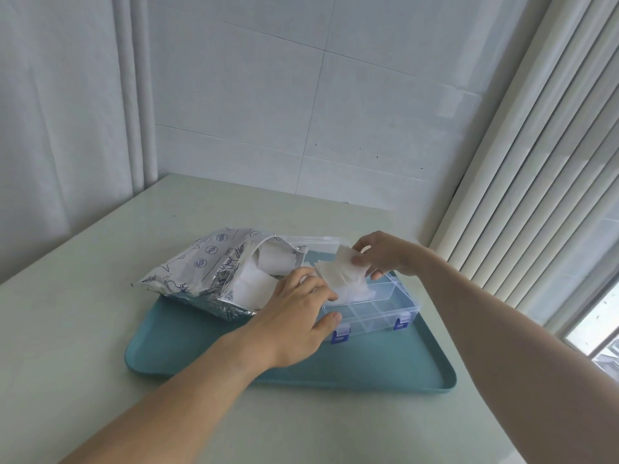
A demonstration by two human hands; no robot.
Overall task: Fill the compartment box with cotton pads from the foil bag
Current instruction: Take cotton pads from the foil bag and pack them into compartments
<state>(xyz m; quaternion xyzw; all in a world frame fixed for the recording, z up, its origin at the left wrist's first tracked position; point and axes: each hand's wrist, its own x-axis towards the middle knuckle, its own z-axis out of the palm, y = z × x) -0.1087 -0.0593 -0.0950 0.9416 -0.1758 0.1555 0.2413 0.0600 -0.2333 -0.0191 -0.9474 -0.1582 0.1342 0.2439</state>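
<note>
L hand (pixel 298 316) flat on compartment box (pixel 375 309) edge, R hand (pixel 382 254) pinching cotton pads (pixel 345 272) above.

- foil bag (pixel 201 272): crinkled silver, printed with dark blue round emblems and line drawings; its inside looks silver too
- cotton pads (pixel 345 279): plain white, both the stack in hand and those in the bag's mouth
- compartment box (pixel 375 309): clear plastic with a faint blue cast and two blue latches
- tray (pixel 301 370): plain teal
- table (pixel 100 363): pale greenish white
- wall tiles (pixel 268 95): white with thin dark seams
- blinds (pixel 536 145): cream vertical slats
</note>
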